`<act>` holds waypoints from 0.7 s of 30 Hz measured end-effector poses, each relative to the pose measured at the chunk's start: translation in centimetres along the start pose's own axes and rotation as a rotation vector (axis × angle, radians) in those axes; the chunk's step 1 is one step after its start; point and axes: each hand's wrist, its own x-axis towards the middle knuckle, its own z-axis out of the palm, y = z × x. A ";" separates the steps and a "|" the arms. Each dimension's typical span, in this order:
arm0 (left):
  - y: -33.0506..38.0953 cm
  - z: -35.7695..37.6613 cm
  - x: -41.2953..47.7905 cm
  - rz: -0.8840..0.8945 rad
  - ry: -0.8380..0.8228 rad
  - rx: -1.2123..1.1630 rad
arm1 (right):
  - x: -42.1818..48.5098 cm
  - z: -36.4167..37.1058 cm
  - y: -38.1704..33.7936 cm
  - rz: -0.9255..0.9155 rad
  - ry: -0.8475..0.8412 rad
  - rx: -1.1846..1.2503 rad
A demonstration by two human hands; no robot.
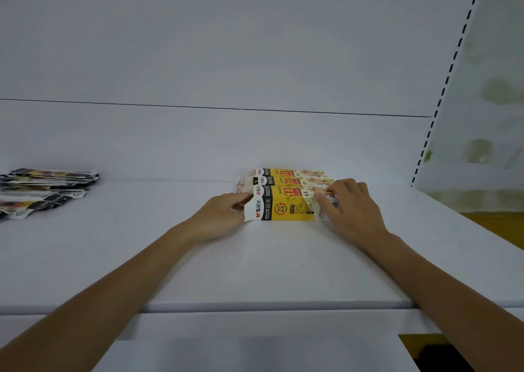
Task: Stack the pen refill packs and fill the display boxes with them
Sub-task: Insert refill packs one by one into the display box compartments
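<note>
Two bare forearms reach forward over a white shelf (255,272). The left hand (224,215) pinches the open white end flap (251,213) of the nearest display box (286,204), a yellow and black carton lying on its side. The right hand (353,204) covers the box's other end with bent fingers; whether it grips or only presses cannot be told. Two more display boxes (286,179) lie just behind it, touching in a row. The pen refill packs (42,190) sit in a loose, uneven pile well apart at the far left. Likely risks: the thin flap could crease or tear if pulled hard, and the light box could slide into its neighbours. The slumped pile may spill when packs are lifted from it.
</note>
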 end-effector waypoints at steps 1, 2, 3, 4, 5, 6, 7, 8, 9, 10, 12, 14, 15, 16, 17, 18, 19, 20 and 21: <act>-0.2 -0.3 -0.3 0.021 0.006 0.025 | 0.0 0.0 -0.1 -0.010 -0.002 -0.048; -0.4 -0.7 -0.7 0.035 0.015 0.072 | 0.1 0.0 -0.1 -0.022 0.002 -0.092; -0.7 -1.1 -1.0 0.046 0.030 0.134 | 0.2 0.0 -0.3 -0.026 0.010 -0.114; -1.2 -1.7 -1.4 0.054 0.051 0.187 | 0.3 -0.1 -0.5 -0.028 0.019 -0.116; -1.8 -2.4 -1.9 0.058 0.076 0.215 | 0.6 -0.2 -1.0 -0.038 0.024 -0.105; -2.5 -3.1 -2.4 0.052 0.095 0.223 | 0.8 -0.4 -1.7 -0.059 0.023 -0.084; -3.2 -3.8 -2.9 0.043 0.117 0.230 | 1.2 -0.6 -2.7 -0.087 0.023 -0.054; -3.8 -4.5 -3.5 0.032 0.140 0.246 | 1.6 -0.7 -4.2 -0.118 0.033 -0.011; -4.5 -5.2 -4.1 0.018 0.164 0.268 | 2.0 -0.9 -5.9 -0.155 0.051 0.041; -5.2 -5.9 -4.8 0.003 0.189 0.289 | 2.4 -0.9 -8.0 -0.197 0.078 0.096; -6.8 -7.3 -6.6 -0.039 0.232 0.314 | 3.2 -0.6 -12.7 -0.280 0.122 0.205; -8.6 -8.9 -9.0 -0.085 0.268 0.335 | 3.8 0.2 -17.7 -0.351 0.133 0.295; -9.4 -9.8 -10.3 -0.109 0.288 0.345 | 3.9 0.8 -20.1 -0.385 0.134 0.327; -10.4 -10.8 -11.7 -0.137 0.309 0.348 | 3.9 1.5 -22.4 -0.419 0.134 0.351; -11.3 -11.9 -13.0 -0.164 0.336 0.346 | 3.9 2.2 -24.7 -0.449 0.128 0.371; -12.3 -13.1 -14.3 -0.192 0.362 0.340 | 3.7 2.9 -26.9 -0.474 0.115 0.388; -13.3 -14.3 -15.6 -0.221 0.386 0.335 | 3.5 3.7 -29.1 -0.496 0.098 0.401; -14.4 -15.4 -16.7 -0.253 0.402 0.329 | 3.3 4.4 -31.0 -0.519 0.078 0.413; -15.6 -16.5 -17.7 -0.283 0.416 0.323 | 3.1 5.2 -32.9 -0.541 0.055 0.423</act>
